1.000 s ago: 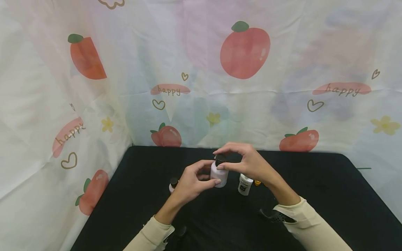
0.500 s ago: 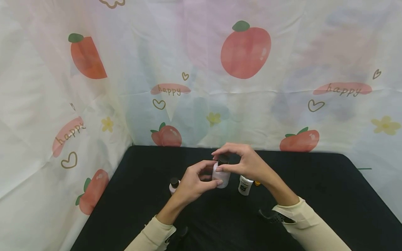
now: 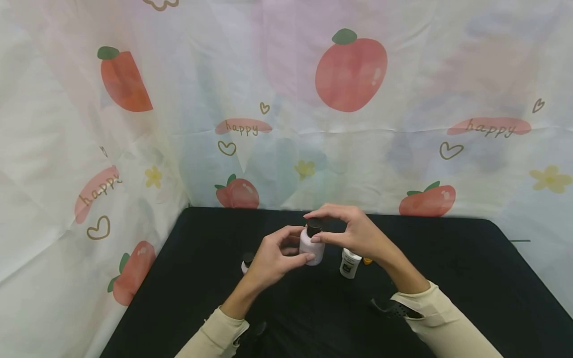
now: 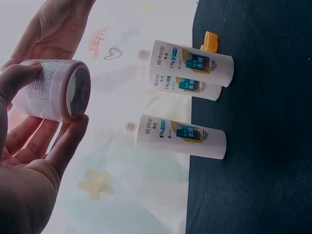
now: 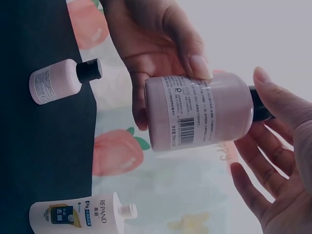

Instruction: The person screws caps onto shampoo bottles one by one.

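Above the table, my left hand (image 3: pixel 275 256) holds a pale pink bottle (image 3: pixel 312 248) by its body, thumb on the near side. The bottle has a black cap (image 5: pixel 261 104), which my right hand (image 3: pixel 353 229) pinches between thumb and fingers. Printed text and a barcode show on the bottle in the right wrist view. Seen from the left wrist, its round base faces the camera, while the cap is hidden. A second pink bottle (image 5: pixel 53 82) with a black cap stands on the table, partly behind my left wrist in the head view.
White REPAND bottles (image 4: pixel 180 137) with narrow necks stand on the black table (image 3: pixel 429 258). Beside them is a small orange-yellow object (image 4: pixel 210 42), partly hidden by the right forearm in the head view. A fruit-printed cloth (image 3: pixel 277 164) hangs behind and to the left.
The held bottle and both hands dipped slightly rightward, then came back up and left. My right hand keeps its pinch on the cap; the standing bottles have not moved.
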`<control>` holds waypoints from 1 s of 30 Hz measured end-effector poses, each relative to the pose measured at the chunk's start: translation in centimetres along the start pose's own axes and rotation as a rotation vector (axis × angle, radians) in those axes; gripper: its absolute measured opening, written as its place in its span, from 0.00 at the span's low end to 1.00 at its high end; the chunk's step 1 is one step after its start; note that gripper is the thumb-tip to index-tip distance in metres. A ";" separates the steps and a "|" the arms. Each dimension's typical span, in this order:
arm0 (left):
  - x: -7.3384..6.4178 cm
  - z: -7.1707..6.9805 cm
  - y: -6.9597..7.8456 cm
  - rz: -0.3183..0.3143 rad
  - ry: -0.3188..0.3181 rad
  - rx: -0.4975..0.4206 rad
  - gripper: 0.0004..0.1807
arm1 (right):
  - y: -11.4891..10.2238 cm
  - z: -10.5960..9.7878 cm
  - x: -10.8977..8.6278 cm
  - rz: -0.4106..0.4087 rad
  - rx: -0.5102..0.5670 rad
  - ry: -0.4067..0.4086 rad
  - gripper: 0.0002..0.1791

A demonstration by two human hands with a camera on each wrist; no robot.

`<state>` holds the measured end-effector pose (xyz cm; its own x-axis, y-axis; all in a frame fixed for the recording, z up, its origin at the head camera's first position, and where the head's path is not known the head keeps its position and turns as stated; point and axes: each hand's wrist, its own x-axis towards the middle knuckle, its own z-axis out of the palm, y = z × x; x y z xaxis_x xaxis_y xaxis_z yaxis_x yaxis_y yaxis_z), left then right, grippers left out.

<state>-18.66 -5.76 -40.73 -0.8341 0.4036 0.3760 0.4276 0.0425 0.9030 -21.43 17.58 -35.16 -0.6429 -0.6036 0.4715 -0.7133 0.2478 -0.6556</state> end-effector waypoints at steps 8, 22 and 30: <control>-0.1 -0.3 -0.2 0.001 0.001 0.009 0.28 | 0.2 -0.2 -0.1 0.015 -0.010 -0.002 0.25; -0.1 -0.6 -0.3 -0.004 0.002 0.011 0.29 | 0.0 -1.0 -0.1 0.005 -0.024 -0.067 0.22; -0.2 -0.6 -0.2 -0.035 -0.025 0.009 0.28 | 0.1 -0.6 -0.1 0.020 -0.024 -0.059 0.22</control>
<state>-18.79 -6.39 -40.87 -0.8395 0.4246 0.3390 0.4017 0.0648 0.9135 -21.65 18.15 -34.93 -0.6400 -0.6420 0.4223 -0.7076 0.2782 -0.6495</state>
